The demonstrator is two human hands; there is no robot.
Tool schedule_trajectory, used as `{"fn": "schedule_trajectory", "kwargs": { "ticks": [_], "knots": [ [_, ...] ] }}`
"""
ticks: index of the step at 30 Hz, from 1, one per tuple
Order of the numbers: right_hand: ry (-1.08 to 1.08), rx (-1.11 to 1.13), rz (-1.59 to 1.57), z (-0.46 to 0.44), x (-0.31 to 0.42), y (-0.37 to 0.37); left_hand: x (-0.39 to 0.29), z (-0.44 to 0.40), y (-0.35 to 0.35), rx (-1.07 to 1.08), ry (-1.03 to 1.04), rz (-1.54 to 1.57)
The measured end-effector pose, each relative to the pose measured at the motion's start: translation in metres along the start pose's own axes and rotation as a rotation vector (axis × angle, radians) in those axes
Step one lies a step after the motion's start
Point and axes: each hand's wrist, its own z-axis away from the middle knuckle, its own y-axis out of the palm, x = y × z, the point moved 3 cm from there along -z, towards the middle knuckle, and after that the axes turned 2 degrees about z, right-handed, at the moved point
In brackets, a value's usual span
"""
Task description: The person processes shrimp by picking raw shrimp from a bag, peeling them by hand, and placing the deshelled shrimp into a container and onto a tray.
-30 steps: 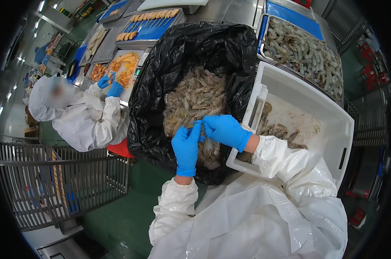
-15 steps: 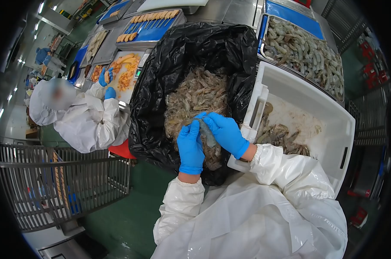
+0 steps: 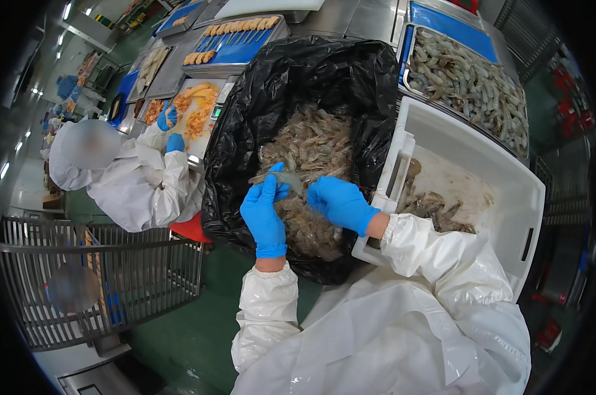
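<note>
A grey, translucent shrimp [image 3: 289, 179] lies across the fingers of my left hand [image 3: 264, 207], pinched between thumb and fingertips. My right hand [image 3: 343, 203], also in a blue glove, is just right of the shrimp with its fingers drawn together; what they hold, if anything, is hidden. Both hands are over a bin lined with a black plastic bag [image 3: 245, 118]. Inside it is a brownish heap of shrimp heads and shells [image 3: 318, 141]. Right beside the bag, a white crate [image 3: 502, 158] holds several shrimp [image 3: 436, 207] in its near left part.
A metal tray heaped with shrimp [image 3: 469, 85] stands beyond the crate. At left, a co-worker in white [image 3: 147, 178] handles orange pieces on a board [image 3: 196, 118]. Skewered pieces [image 3: 242, 27] lie on a blue tray behind. A metal rack [image 3: 140, 276] stands lower left.
My hands have drawn apart. The left has moved left and slightly up with the shrimp, now lying more level; the right hand's fingers have curled in and come down a little.
</note>
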Motion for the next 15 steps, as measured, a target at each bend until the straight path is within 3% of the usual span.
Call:
{"fn": "schedule_trajectory", "kwargs": {
  "ticks": [3,6,8,10,12,14,15],
  "knots": [
    [0.071,0.147,0.232,-0.012,0.002,-0.008,-0.004,-0.001,-0.007,-0.072,0.029,-0.052],
    [-0.169,-0.350,0.239,-0.022,0.016,-0.020,-0.003,0.000,-0.013,-0.120,0.091,-0.222],
    [-0.091,-0.286,0.300,-0.026,0.033,-0.027,-0.002,0.004,-0.012,-0.119,0.141,-0.329],
    [-0.183,-0.120,0.160,-0.029,0.040,-0.023,0.000,0.012,-0.011,-0.079,0.077,-0.628],
    [-0.257,-0.190,0.295,-0.019,0.040,-0.015,-0.015,0.023,0.018,0.014,0.252,-0.509],
    [-0.346,-0.126,0.296,-0.006,0.041,-0.025,-0.020,0.019,0.020,0.109,0.075,-0.415],
    [-0.458,-0.275,0.256,0.009,0.044,-0.035,-0.017,0.016,0.020,0.204,-0.001,-0.407]
  ]
}}
